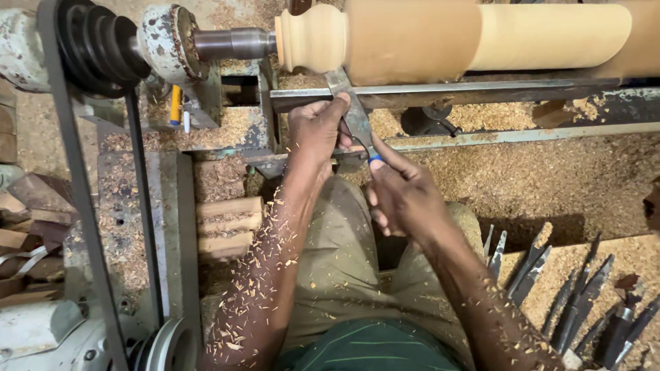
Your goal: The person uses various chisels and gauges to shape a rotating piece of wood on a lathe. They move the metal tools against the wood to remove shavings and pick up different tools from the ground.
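Steel chisel [356,118], flat and stiff, lies across the tool rest [440,89] with its tip at the pale turned workpiece [412,38] on the lathe. Left hand [317,127] is clamped over the blade near the rest; right hand [402,196] is closed round the handle end. It looks rigid and weighty, best gripped low and firmly.

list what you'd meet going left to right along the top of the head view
stepped belt pulley → rusty bearing housing → steel spindle → rounded bead of the turned wood → long wooden cylinder
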